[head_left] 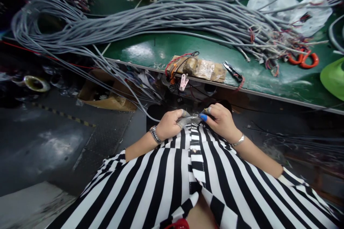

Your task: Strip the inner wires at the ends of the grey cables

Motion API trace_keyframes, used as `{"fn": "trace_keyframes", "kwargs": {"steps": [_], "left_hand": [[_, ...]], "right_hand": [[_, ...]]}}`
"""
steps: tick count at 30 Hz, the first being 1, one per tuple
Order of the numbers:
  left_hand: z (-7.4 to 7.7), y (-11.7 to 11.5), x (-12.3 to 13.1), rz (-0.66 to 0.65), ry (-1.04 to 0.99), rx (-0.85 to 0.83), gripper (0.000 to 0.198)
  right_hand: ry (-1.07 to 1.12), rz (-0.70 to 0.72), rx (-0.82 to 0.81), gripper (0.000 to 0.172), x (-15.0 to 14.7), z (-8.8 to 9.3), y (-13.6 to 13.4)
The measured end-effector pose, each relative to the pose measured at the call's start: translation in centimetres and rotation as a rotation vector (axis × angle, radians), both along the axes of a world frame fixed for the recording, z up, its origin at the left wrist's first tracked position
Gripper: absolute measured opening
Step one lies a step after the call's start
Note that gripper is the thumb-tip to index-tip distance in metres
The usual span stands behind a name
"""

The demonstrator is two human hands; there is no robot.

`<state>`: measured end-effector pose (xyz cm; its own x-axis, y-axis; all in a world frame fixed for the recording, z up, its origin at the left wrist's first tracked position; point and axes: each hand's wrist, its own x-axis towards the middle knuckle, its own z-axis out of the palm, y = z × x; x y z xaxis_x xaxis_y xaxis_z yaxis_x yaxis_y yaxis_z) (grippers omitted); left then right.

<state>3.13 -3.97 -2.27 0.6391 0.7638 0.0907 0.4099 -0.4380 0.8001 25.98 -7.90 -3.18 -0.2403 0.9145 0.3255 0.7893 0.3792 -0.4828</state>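
Note:
My left hand [170, 124], with grey coverings on its fingertips and a watch at the wrist, is closed on a thin grey cable [143, 109] in front of my striped shirt. From there the cable runs up to the bench. My right hand [221, 121] has a blue covering on the thumb and pale ones on other fingers. It pinches at the cable's end, close to my left fingertips, where pale, thin strands [195, 116] show. Their detail is too small to make out. Above both hands, a large bundle of grey cables [150, 19] lies along the bench.
On the green bench [139, 52] lie a taped wooden strip [208, 69], black snips [233, 71] and orange-handled scissors [303, 59]. A pink clip [184, 82] hangs at the edge. A bright green object [333, 77] sits far right. Below left stands a cardboard box [115, 102].

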Motion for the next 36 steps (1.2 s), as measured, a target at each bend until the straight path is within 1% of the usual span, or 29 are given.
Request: {"fn": "trace_keyframes", "kwargs": {"steps": [7, 16, 21, 26, 32, 36], "left_hand": [[-0.23, -0.04, -0.11, 0.038, -0.025, -0.013, 0.014], [-0.25, 0.14, 0.08, 0.026, -0.006, 0.007, 0.016], [-0.01, 0.10, 0.11, 0.028, -0.009, -0.005, 0.015], [-0.03, 0.11, -0.01, 0.043, 0.006, -0.009, 0.014], [-0.25, 0.11, -0.04, 0.040, -0.009, -0.010, 0.014], [-0.38, 0.09, 0.02, 0.022, 0.003, -0.003, 0.014]], "right_hand": [[-0.049, -0.037, 0.052, 0.029, 0.53, 0.17, 0.14], [-0.116, -0.004, 0.065, 0.027, 0.79, 0.61, 0.09], [-0.043, 0.026, 0.038, 0.028, 0.63, 0.27, 0.32], [0.009, -0.019, 0.023, 0.031, 0.36, -0.30, 0.32], [0.004, -0.026, 0.024, 0.031, 0.37, -0.04, 0.18], [0.076, -0.023, -0.022, 0.033, 0.08, 0.02, 0.20]]}}
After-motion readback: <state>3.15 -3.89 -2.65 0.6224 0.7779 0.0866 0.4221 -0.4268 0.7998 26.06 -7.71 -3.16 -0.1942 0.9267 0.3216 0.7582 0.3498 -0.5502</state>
